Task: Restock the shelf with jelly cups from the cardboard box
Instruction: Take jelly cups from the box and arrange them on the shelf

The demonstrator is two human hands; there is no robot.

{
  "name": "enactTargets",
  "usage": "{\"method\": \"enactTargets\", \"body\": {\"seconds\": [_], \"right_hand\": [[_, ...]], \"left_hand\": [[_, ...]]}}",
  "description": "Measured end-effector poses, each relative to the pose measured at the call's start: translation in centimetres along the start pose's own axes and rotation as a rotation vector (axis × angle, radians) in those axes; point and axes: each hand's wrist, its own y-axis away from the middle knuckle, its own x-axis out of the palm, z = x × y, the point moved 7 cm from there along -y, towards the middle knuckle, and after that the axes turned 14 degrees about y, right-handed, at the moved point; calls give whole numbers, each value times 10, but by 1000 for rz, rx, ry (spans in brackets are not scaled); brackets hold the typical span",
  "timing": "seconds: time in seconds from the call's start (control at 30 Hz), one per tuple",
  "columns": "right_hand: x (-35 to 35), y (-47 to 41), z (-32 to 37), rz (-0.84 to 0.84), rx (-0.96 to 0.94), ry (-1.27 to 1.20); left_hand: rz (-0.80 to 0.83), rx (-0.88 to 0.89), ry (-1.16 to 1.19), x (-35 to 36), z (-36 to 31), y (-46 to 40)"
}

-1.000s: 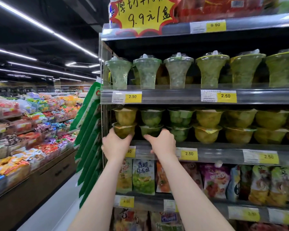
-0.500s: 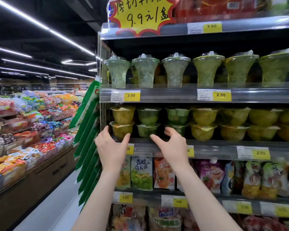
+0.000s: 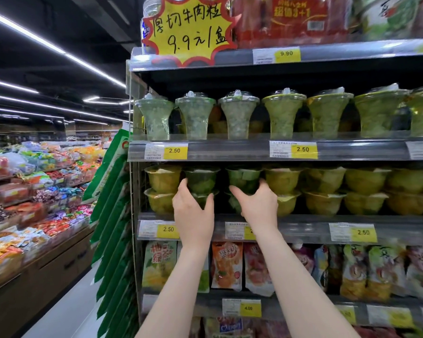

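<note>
Both arms reach up to the middle shelf (image 3: pixel 303 222), where jelly cups stand stacked two high in a row. My left hand (image 3: pixel 193 211) holds the second stack from the left, a green jelly cup (image 3: pixel 200 180) on top, with thumb and fingers round the lower cup. My right hand (image 3: pixel 257 206) grips the third stack, its fingers round the base of the upper green cup (image 3: pixel 244 178). Yellow jelly cups (image 3: pixel 163 178) stand at the far left and to the right (image 3: pixel 282 178). The cardboard box is out of view.
Tall lidded jelly cups (image 3: pixel 237 118) line the shelf above. Snack pouches (image 3: pixel 226 264) hang on the shelf below. A yellow price sign (image 3: pixel 188 28) sticks out from the top shelf. Green bags (image 3: pixel 108 215) hang on the shelf end. An aisle and candy display (image 3: pixel 34 191) lie left.
Both hands let go of the leftmost lower cups, drew back open, then moved one stack to the right and closed round the second and third stacks. The camera came closer.
</note>
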Motion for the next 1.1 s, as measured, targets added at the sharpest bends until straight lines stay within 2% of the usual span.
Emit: {"method": "enactTargets", "body": {"seconds": [0.37,0.53,0.6,0.73,0.8,0.93,1.1], "right_hand": [[9,4,1,28,-7,-92],[-38,26,7,42,-62,-16],[-63,24,20,35,-118,9],[-97,1,82,-108,-293,7],[-97,-16,107,-131,-319,51],[-77,-45,113,-46,-154,85],[-59,-58,111,20,-51,134]], "left_hand": [[-15,15,12,2,4,3],[-112,249,9,-38,-31,3],[-173,293,22,-58,-50,-17],[-224,230,-13,-69,-74,-80],[-228,157,-67,-68,-67,-106],[-160,-30,-201,-58,-41,-137],[-118,-89,-335,-49,-40,-149]]}}
